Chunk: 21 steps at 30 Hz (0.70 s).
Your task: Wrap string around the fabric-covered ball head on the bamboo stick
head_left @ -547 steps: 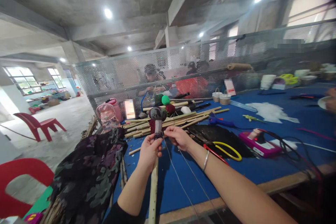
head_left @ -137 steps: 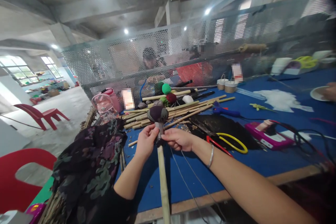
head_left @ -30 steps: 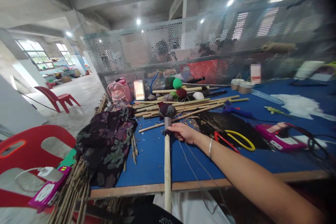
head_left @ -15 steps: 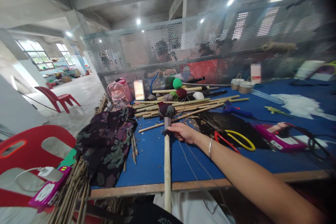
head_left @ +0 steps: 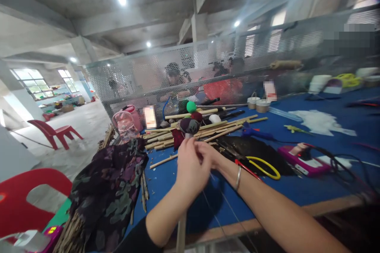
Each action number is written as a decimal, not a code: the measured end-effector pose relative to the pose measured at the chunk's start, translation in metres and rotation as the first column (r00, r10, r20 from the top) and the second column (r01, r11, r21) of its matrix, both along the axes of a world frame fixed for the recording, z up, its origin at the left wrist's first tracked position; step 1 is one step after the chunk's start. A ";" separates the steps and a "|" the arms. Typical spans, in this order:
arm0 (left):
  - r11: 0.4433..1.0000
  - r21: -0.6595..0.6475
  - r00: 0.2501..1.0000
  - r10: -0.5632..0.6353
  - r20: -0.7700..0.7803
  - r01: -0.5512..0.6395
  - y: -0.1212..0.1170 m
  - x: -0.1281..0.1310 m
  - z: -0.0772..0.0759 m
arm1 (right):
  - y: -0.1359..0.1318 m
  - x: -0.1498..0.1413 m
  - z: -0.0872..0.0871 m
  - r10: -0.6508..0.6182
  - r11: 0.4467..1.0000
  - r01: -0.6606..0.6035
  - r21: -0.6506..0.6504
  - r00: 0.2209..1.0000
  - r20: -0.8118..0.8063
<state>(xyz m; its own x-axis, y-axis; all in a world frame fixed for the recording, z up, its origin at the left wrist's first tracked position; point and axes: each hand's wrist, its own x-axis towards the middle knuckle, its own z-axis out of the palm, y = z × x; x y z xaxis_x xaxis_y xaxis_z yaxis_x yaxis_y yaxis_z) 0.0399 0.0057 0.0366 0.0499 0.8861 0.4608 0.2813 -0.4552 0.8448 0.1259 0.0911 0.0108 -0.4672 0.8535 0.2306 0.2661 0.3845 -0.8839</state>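
A pale wooden stick (head_left: 181, 231) stands upright before me, topped by a dark, patterned cloth-covered knob (head_left: 190, 125) with a grey band below it. My left hand (head_left: 191, 162) is closed around the stick just under that band. Pressed against it from the right, my right hand (head_left: 208, 154) wears a silver bangle, and its closed fingers are at the same spot, partly hidden by the left. A dark red cloth piece (head_left: 178, 139) hangs at the left of the knob. Thin cords (head_left: 214, 207) trail down from the hands toward the table's front edge.
On the blue table (head_left: 166, 189), a pile of sticks (head_left: 160, 138) lies behind the hands. Patterned dark cloth (head_left: 109, 193) is at left. Scissors with red and yellow handles (head_left: 265, 168), a blue glue gun (head_left: 255, 132) and a magenta power strip (head_left: 308, 161) lie right.
My left hand has come into view and closed on the stick beside my right hand. The camera view has shifted right and tilted up slightly.
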 end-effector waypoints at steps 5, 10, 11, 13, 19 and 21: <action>0.970 -0.175 0.986 0.167 -0.009 -0.166 0.012 -0.021 -0.019 | -0.001 0.004 0.005 0.002 0.948 -0.109 -0.299 0.942 -0.336; 0.944 -0.277 0.947 0.244 0.209 -0.182 0.017 -0.028 -0.029 | -0.002 0.004 0.005 0.052 0.951 -0.160 -0.264 0.926 -0.373; 0.936 -0.311 0.939 0.245 0.241 -0.164 0.017 -0.030 -0.030 | -0.002 0.005 0.005 0.050 0.951 -0.159 -0.266 0.926 -0.373; 0.916 -0.384 0.927 0.236 0.291 -0.113 0.016 -0.034 -0.029 | -0.002 0.006 0.007 0.032 0.953 -0.142 -0.269 0.926 -0.375; 0.888 -0.459 0.898 0.173 0.405 0.036 0.010 -0.040 -0.020 | -0.006 0.005 0.013 -0.025 0.948 -0.109 -0.298 0.910 -0.414; 0.892 -0.443 0.872 0.143 0.468 0.091 0.007 -0.039 -0.015 | -0.008 0.003 0.014 -0.023 0.930 -0.141 -0.340 0.899 -0.437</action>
